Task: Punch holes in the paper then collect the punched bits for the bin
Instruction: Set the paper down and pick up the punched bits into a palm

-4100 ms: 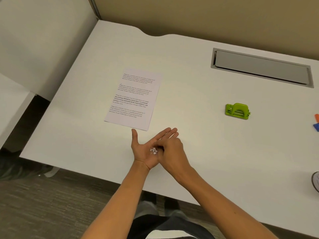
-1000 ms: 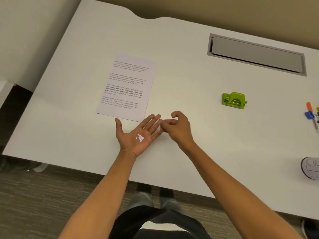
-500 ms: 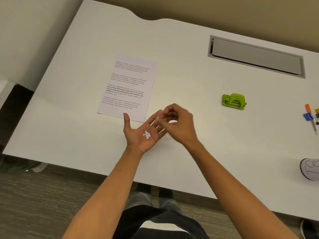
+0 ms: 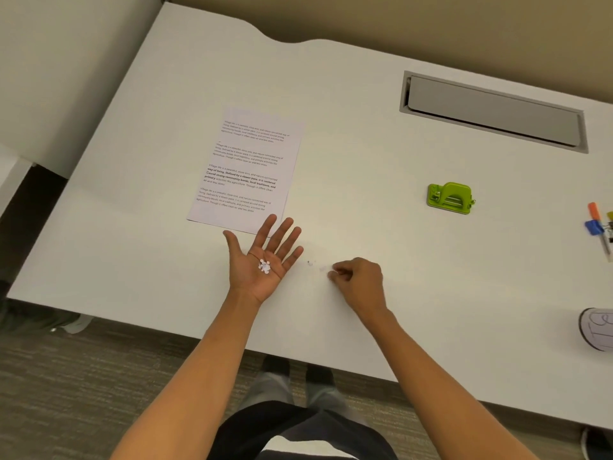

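My left hand lies palm up on the white desk, fingers straight, with a small heap of white punched bits in the palm. My right hand rests on the desk to its right. Its fingers are curled and thumb and forefinger meet at the desk surface, with nothing visible between them. Two faint loose bits lie on the desk just left of those fingertips. The printed paper lies flat beyond my left hand. The green hole punch stands far right of the paper.
A grey cable-tray lid is set into the desk at the back right. Markers and clips lie at the right edge, and a round white object with writing sits below them. The desk's front edge runs just behind my wrists.
My right hand has left the spot above my left palm and dropped to the desk on the right. My left fingers have spread flatter, and the heap of bits stays in the palm.
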A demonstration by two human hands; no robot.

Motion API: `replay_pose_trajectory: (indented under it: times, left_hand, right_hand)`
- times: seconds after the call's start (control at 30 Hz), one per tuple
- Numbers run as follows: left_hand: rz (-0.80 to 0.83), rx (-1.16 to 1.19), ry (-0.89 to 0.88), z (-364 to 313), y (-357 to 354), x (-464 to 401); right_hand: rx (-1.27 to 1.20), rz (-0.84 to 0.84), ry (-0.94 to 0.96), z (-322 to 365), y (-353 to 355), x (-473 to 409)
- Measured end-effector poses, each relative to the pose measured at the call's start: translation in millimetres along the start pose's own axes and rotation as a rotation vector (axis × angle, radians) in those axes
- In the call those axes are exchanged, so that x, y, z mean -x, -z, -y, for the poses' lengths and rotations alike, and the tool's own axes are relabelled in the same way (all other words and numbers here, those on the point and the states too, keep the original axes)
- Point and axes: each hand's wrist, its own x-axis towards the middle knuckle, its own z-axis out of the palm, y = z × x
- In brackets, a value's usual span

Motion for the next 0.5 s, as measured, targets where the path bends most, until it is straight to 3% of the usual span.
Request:
replay_pose_trajectory:
  times: [0.27, 0.37, 0.5]
  left_hand:
    - [0.173, 0.094, 0.082, -4, -6, 12]
    - [0.209, 0.096, 0.098, -5, -4, 13]
    - [0.236, 0.097, 0.114, -3, -1, 17]
  right_hand:
    - [0.040, 0.159, 0.257, 16, -7, -22]
    - [0.004, 0.088, 0.293, 7, 2, -25]
    - [0.160, 0.178, 0.339, 2, 5, -26]
